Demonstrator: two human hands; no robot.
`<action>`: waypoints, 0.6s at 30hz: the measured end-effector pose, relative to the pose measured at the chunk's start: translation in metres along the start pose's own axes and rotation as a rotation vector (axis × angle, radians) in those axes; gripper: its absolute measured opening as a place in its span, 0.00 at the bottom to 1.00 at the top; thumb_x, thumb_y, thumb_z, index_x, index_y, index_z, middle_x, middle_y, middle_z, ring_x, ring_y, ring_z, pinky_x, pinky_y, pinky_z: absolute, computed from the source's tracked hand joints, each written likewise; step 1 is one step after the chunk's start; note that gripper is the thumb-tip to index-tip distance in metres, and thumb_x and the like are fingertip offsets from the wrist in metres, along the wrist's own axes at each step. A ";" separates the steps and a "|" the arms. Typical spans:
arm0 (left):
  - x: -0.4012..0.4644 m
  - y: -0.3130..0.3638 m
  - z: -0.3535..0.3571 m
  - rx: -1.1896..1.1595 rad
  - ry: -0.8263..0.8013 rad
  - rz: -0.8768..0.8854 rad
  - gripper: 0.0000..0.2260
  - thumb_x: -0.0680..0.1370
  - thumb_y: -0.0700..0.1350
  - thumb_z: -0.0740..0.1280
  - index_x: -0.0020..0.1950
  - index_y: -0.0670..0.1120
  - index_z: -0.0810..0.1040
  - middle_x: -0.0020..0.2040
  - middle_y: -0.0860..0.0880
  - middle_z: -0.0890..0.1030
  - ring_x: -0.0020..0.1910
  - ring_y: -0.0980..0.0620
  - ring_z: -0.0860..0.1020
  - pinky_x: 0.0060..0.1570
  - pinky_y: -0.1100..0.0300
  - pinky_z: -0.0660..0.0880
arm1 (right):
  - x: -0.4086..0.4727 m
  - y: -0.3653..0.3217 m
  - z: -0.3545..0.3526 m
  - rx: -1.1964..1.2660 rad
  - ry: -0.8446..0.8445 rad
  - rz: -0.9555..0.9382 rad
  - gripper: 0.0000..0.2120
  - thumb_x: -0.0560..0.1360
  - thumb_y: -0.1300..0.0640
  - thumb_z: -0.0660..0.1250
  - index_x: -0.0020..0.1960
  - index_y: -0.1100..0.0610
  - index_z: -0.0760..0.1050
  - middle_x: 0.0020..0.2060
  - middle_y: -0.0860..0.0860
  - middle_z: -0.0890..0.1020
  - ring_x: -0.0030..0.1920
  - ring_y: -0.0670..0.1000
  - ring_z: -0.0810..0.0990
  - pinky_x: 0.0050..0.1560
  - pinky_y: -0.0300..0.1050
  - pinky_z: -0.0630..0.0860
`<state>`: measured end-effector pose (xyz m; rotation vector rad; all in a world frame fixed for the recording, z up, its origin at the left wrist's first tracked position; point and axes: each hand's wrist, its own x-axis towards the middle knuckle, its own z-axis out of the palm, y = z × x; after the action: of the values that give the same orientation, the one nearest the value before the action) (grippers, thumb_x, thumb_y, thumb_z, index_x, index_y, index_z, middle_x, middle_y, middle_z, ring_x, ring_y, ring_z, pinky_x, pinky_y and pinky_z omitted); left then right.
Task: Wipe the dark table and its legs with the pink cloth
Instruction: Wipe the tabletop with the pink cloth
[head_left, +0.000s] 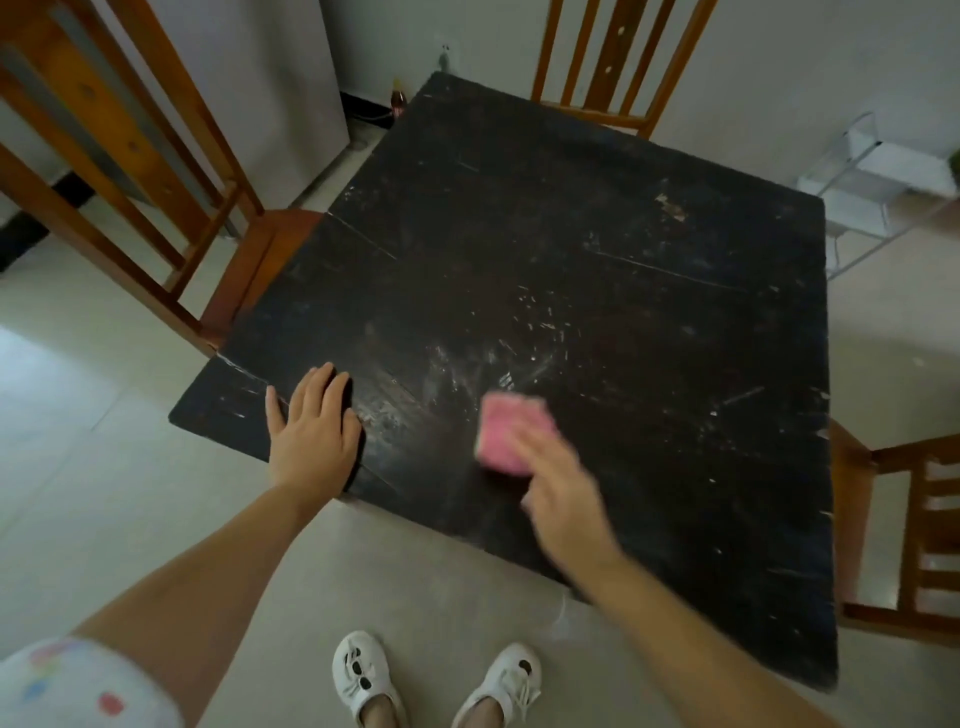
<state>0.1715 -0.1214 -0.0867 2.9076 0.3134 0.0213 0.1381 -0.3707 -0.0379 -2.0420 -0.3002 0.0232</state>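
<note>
Cloth (514, 435) is pressed onto the table (597, 249) under the blurred right hand (558, 483), its grip unclear; the left hand (314, 431) is laid flat nearby, fingers straight.

Dark table (597, 249), scratched top; pink cloth (511, 439) and left hand (314, 431) lying flat on it.

The right hand (563, 493) and the pink cloth (511, 439) on the dark table (597, 270) are motion-blurred — its grip cannot be told. The table's legs lie hidden beneath its top. Around the table, three wooden chairs (613, 67) — each cut off by the frame edge.
</note>
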 end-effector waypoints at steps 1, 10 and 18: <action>0.001 -0.001 0.000 -0.004 0.005 0.000 0.22 0.80 0.51 0.46 0.71 0.46 0.63 0.73 0.45 0.62 0.73 0.46 0.56 0.72 0.45 0.38 | 0.029 0.013 -0.020 -0.068 0.109 0.037 0.23 0.74 0.72 0.53 0.64 0.56 0.72 0.64 0.49 0.71 0.67 0.46 0.69 0.70 0.39 0.62; 0.002 -0.003 0.000 0.034 -0.039 0.035 0.22 0.80 0.52 0.47 0.73 0.48 0.58 0.75 0.47 0.58 0.74 0.48 0.52 0.72 0.46 0.39 | 0.084 0.059 0.043 -0.499 -0.167 -0.041 0.25 0.73 0.74 0.56 0.68 0.60 0.68 0.70 0.54 0.68 0.72 0.54 0.62 0.74 0.54 0.49; 0.002 -0.005 -0.003 0.000 -0.056 -0.016 0.21 0.81 0.51 0.48 0.73 0.48 0.58 0.75 0.48 0.58 0.75 0.50 0.51 0.72 0.46 0.38 | 0.011 -0.006 0.045 -0.092 -0.468 -0.009 0.23 0.73 0.70 0.55 0.66 0.58 0.72 0.66 0.45 0.71 0.62 0.25 0.63 0.70 0.35 0.60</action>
<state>0.1719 -0.1158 -0.0852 2.8992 0.3267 -0.0632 0.1409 -0.3265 -0.0532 -2.1095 -0.6098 0.4943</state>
